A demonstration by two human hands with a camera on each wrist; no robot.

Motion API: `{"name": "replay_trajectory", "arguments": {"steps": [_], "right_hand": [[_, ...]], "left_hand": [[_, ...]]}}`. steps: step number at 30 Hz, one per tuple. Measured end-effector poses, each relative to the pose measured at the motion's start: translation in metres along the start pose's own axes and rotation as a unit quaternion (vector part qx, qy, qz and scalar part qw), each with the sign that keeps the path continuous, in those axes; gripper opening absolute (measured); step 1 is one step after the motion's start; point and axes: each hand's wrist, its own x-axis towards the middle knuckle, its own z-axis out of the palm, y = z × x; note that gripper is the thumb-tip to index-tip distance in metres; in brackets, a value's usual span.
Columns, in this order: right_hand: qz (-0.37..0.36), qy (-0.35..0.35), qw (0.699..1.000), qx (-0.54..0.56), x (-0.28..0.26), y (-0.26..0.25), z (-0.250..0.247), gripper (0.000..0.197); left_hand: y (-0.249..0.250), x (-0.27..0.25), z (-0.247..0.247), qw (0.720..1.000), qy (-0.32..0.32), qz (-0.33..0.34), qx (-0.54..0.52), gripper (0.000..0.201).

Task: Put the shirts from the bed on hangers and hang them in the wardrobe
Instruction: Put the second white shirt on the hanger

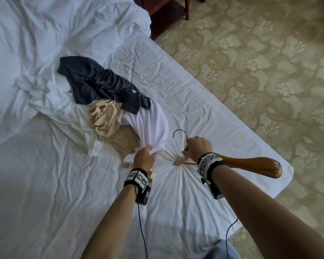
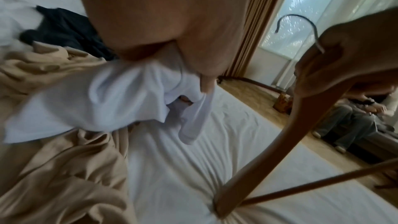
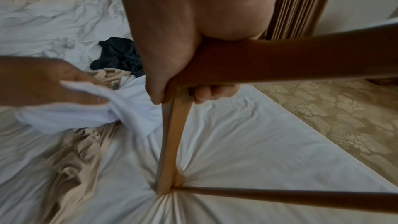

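Three shirts lie heaped mid-bed: a dark grey one (image 1: 101,85) at the back, a beige one (image 1: 110,128) under it, a white one (image 1: 148,124) nearest. My left hand (image 1: 145,157) grips the white shirt (image 2: 103,101) by its near edge, the fabric bunched in the fingers. My right hand (image 1: 197,148) grips a wooden hanger (image 1: 251,165) at its top, just under the metal hook (image 1: 180,134). The hanger (image 3: 174,142) stands on one tip, which digs into the sheet and puckers it. The beige shirt (image 3: 73,156) spreads below the white shirt (image 3: 129,113).
The white-sheeted bed (image 1: 204,90) has its edge to my right, with patterned carpet (image 1: 260,62) beyond. A crumpled duvet (image 1: 45,34) fills the far left. A dark wooden nightstand (image 1: 166,14) stands at the bed's head. In the left wrist view a seated person (image 2: 355,122) is by the window.
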Motion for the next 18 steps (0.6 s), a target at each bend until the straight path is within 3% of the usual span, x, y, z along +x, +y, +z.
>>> {"name": "replay_trajectory", "arguments": {"steps": [5,11,15,18], "right_hand": [[0.004,-0.040,0.999,-0.002,-0.042,0.005,0.009,0.031],[0.034,-0.177,0.979,0.091,-0.102,0.020,0.027,0.041],[0.047,-0.117,0.964,0.236,-0.147,0.017,0.041,0.034],[0.040,-0.046,0.911,0.408,-0.184,-0.006,0.045,0.023]], "left_hand": [[0.029,-0.051,-0.039,0.994,0.095,0.005,-0.048,0.045],[0.080,-0.143,-0.107,0.984,0.150,0.004,-0.098,0.053],[0.100,-0.217,-0.155,0.970,0.220,0.007,-0.109,0.054],[0.096,-0.274,-0.187,0.951,0.281,0.026,-0.127,0.053]]}}
